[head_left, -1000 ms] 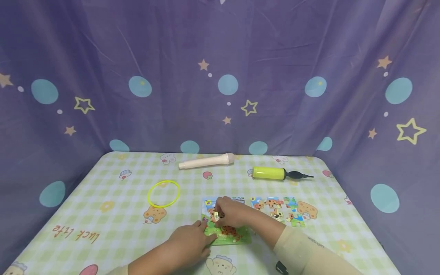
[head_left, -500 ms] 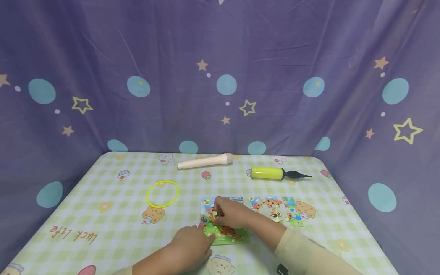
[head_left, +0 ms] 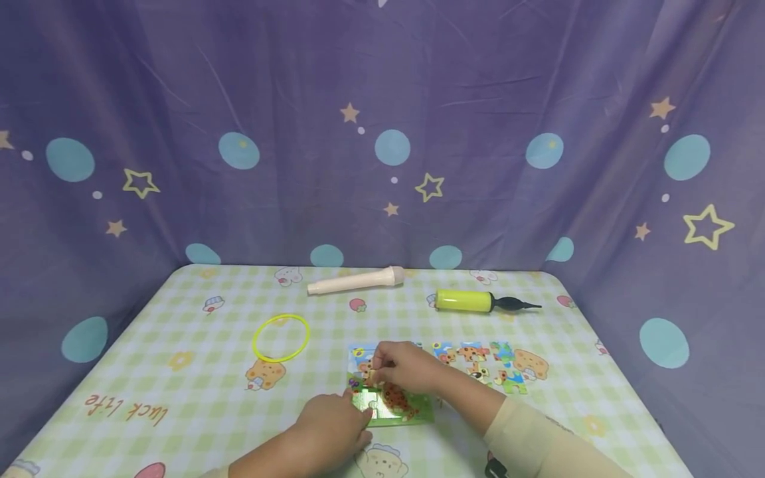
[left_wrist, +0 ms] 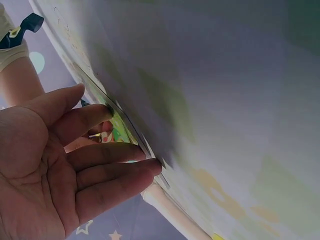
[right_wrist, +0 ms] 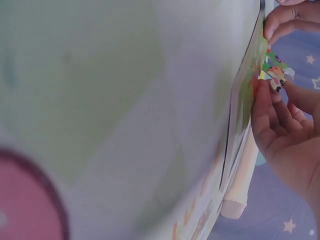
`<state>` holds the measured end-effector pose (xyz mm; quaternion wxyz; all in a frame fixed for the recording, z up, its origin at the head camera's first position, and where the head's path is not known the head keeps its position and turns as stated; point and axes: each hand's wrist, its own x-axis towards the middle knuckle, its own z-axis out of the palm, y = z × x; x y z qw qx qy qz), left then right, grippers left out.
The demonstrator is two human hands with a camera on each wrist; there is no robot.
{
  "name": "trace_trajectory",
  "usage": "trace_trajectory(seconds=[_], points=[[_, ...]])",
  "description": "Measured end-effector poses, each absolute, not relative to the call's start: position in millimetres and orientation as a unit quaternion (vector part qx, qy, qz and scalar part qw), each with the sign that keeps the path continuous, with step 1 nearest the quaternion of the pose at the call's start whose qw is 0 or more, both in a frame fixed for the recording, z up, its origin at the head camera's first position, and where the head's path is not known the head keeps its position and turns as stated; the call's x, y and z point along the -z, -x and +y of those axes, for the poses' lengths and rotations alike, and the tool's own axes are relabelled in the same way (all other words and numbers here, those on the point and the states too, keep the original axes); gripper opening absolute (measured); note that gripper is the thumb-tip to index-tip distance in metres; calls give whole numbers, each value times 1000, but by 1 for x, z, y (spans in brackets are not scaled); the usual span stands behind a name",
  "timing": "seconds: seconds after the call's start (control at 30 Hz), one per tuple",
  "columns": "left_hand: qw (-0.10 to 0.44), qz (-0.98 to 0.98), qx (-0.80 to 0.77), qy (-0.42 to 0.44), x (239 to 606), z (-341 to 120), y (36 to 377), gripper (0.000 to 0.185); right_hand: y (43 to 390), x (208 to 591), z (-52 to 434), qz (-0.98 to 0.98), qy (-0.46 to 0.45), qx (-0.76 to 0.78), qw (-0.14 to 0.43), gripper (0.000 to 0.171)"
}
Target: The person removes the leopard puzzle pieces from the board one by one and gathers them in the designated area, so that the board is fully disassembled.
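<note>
A jigsaw puzzle board [head_left: 425,410] with a spotted animal picture lies near the table's front. My right hand [head_left: 409,366] is over its upper middle. Between thumb and fingers it pinches a puzzle piece [right_wrist: 276,80], standing tilted off the board in the right wrist view. My left hand [head_left: 331,425] lies at the board's lower left corner. Its fairly straight fingers touch the edge, as the left wrist view [left_wrist: 150,167] also shows. A bright patch with a piece outline shows at the board's lower left. Part of the picture is hidden beneath my right hand.
Several loose puzzle pieces [head_left: 473,353] lie right of the board. Farther back are a pale toy microphone [head_left: 356,282] and a yellow hand pump [head_left: 464,301] with a black nozzle. A yellow ring [head_left: 255,340] lies left. A purple curtain [head_left: 287,199] closes off the back.
My right hand stays over the board and its fingers have shifted slightly. A bright patch has appeared on the board's lower left, where green showed before. My left hand has barely moved.
</note>
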<state>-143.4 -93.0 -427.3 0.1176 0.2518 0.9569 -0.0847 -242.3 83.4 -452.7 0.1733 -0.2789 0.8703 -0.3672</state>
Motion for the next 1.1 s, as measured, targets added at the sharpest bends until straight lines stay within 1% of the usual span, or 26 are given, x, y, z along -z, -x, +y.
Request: trace_trajectory(seconds=[0.1,0.2,0.4,0.63,0.9,1.1], points=[[124,956,91,-248,427,-93,143,41,244,449,89,842,268,425,196,7],[135,957,93,-240,427,-92,144,42,249,445,98,813,257,475,218,10],[151,957,80,-236,427,-93,145,43,261,436,126,789,237,519,228,16],[147,939,42,-307,424,-102,147,50,265,428,167,802,212,510,229,21],[170,926,17,-337,420,-110,154,52,258,435,209,806,166,493,282,23],[155,923,-4,-353,424,-114,157,50,253,445,222,810,136,482,307,20]])
